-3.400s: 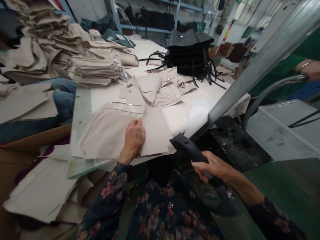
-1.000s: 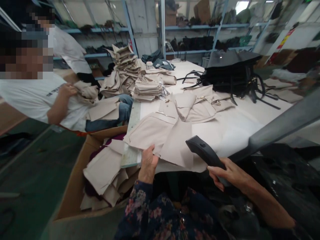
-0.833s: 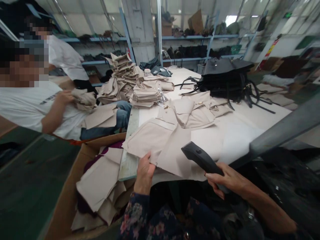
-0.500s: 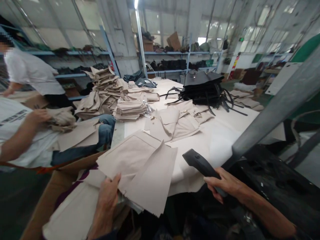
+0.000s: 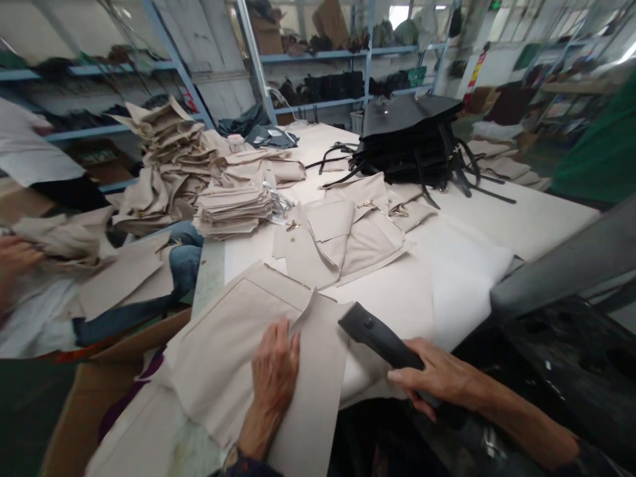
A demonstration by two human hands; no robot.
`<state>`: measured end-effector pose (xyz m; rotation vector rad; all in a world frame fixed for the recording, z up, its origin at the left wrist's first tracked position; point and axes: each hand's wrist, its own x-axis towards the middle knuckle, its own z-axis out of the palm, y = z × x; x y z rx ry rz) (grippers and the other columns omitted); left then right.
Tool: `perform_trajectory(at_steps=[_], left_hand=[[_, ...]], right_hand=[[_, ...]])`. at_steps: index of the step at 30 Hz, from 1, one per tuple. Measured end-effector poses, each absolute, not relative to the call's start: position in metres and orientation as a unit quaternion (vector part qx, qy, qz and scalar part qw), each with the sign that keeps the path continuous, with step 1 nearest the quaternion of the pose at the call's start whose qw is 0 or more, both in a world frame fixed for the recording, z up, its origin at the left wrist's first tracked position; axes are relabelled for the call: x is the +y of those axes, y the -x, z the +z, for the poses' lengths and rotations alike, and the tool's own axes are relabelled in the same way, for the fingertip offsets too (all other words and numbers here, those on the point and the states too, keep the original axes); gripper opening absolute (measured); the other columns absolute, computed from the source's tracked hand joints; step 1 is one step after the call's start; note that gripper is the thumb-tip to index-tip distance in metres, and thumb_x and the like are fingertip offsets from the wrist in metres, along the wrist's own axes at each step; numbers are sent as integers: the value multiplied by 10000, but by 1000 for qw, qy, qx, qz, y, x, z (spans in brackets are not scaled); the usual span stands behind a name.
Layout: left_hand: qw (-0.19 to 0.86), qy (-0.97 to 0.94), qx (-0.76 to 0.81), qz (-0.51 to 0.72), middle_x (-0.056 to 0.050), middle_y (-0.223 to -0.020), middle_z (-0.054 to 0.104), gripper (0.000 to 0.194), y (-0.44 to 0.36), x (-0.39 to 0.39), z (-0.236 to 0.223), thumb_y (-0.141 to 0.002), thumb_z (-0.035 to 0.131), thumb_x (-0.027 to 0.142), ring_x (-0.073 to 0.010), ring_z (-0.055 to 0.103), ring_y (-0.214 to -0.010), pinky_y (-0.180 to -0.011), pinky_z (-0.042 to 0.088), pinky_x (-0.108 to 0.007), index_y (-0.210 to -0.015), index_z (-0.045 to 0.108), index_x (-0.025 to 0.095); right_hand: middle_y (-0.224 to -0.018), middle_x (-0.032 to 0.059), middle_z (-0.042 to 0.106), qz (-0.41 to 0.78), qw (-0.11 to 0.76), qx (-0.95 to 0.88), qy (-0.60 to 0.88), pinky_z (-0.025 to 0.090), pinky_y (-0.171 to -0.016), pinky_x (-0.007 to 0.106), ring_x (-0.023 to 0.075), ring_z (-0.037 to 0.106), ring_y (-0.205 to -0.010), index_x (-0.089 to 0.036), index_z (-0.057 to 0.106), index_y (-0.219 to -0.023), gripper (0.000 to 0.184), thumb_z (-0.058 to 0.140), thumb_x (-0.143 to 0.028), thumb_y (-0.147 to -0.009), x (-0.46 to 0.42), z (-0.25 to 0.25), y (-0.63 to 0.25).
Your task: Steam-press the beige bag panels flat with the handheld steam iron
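My left hand (image 5: pixel 275 371) lies fairly flat on a beige fabric bag piece (image 5: pixel 213 331), its fingertips by the raised edge of a flap (image 5: pixel 318 351). The piece rests at the near edge of the table, with stitched lines across its panel. In my right hand (image 5: pixel 427 374) is a long black tool with a flat, angled head (image 5: pixel 370 328); its exact kind I cannot make out. The tool's head points left, close to the flap's right edge; whether they touch is unclear. Just beyond lie beige pieces with metal clasps (image 5: pixel 348 232).
Beige pieces are stacked (image 5: pixel 233 209) at the table's left, beside a taller heap (image 5: pixel 169 146). Black bags with straps (image 5: pixel 405 146) are piled at the back. A seated person's hand (image 5: pixel 20 255) is at far left, near a cardboard box (image 5: pixel 99 391). A grey post (image 5: pixel 556 265) slants at right.
My left hand has moved from the piece's lower left edge onto its middle, beside the flap. The flap now lies lower and flatter. The tool has come nearer to it. The view has shifted downward.
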<state>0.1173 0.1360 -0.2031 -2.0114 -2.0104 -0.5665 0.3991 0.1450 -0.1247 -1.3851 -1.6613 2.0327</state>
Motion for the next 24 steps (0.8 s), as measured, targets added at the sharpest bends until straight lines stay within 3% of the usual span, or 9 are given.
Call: perform_trajectory(at_steps=[5,13,17,20,22,24], left_hand=[[138,712,-655,-211,-92,-907,665,214,-112,128,-205,-962,435,242,-204,634,-791,-679,451,-287,-1097,545,117],[53,694,-680,-233,-42,-744,637,108,-119,125,-203,-946,448,174,-180,611,-663,-630,452,-282,-918,552,177],[30,675,-692,-254,-110,-970,648,209,-82,134,-189,-930,480,243,-225,622,-900,-792,499,-334,-1106,541,149],[13,610,-751,-252,-205,-1235,545,413,-25,169,-164,-885,520,307,-313,492,-1195,-982,424,-453,-1241,483,99],[-67,585,-781,-208,-225,-1242,536,472,9,200,-148,-806,589,328,-338,474,-1210,-1012,390,-470,-1194,512,70],[-186,586,-774,-152,-184,-1113,612,372,28,226,-135,-763,585,320,-317,554,-1083,-956,425,-447,-1057,580,92]], right_hand=[[-522,-41,540,703,22,-541,462,334,-377,155,87,456,-407,-160,516,-864,261,612,-396,-805,175,-126,-383],[-485,-42,496,636,44,-546,544,357,-425,195,108,444,-418,-169,481,-831,312,524,-476,-864,202,-85,-376],[-488,-32,503,601,41,-559,570,360,-432,217,131,466,-429,-170,511,-820,321,519,-487,-862,186,-55,-391],[-528,-14,526,563,58,-583,583,398,-478,238,158,507,-486,-166,545,-790,335,537,-498,-837,171,-38,-401],[-601,8,563,527,85,-603,594,427,-532,259,185,541,-563,-160,568,-787,321,551,-480,-808,160,-30,-401],[-673,30,594,499,106,-606,610,442,-569,283,216,564,-635,-152,591,-831,306,551,-451,-780,149,-24,-396]])
